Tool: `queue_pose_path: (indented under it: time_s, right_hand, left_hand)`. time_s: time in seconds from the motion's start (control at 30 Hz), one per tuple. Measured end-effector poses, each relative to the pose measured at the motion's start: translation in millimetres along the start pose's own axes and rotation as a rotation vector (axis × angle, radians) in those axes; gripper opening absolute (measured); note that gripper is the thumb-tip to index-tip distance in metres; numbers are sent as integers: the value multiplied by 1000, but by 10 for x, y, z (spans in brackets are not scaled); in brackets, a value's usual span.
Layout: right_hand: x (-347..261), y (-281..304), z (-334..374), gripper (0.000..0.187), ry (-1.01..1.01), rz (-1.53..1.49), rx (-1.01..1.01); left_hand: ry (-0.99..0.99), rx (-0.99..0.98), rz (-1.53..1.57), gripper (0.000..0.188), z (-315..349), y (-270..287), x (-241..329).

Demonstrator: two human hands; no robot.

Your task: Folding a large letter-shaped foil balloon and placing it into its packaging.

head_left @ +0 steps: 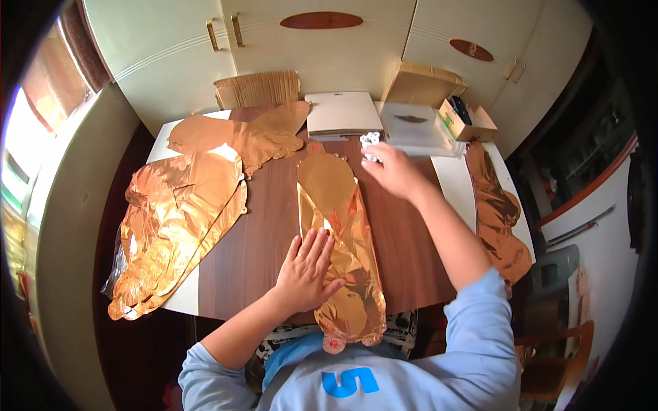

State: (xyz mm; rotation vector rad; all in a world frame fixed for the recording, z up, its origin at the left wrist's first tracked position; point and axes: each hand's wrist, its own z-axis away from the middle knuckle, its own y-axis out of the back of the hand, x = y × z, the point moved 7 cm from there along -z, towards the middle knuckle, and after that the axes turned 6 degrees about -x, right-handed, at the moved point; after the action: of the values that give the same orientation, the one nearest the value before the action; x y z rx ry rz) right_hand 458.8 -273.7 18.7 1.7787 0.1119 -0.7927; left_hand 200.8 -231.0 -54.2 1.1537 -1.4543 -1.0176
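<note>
A long, flat, copper-gold foil balloon lies lengthwise on the dark wood-grain table, directly before the person. The left hand presses flat on its lower half, fingers spread and straight, gripping nothing. The right hand reaches toward the far side, fingers loosely curled by a small white object; whether it grips it I cannot tell. A pile of crumpled copper-gold foil balloons lies at left, a closed white laptop beyond.
</note>
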Motion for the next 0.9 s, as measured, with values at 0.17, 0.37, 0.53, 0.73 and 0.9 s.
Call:
queue_pose_path:
  time_s: [0.17,0.37,0.53,0.73,0.9]
  right_hand:
    - [819,130,-959,52,-103,328,57]
    - [771,-271,-1414,57,69,668,-145]
    - [820,-336,-1479,18,103,698,-278]
    - [532,-310,-1414,12,237,921,-173]
    - [542,-208,-1390,9,268,1023,14]
  left_hand:
    - [-1,13,2,87,-18,17,18]
    - [14,-36,42,85,-18,34,33]
    - [1,-18,69,84,-46,89,41]
    - [15,-20,83,83,-48,90,6]
    - [15,-20,74,83,-50,86,4]
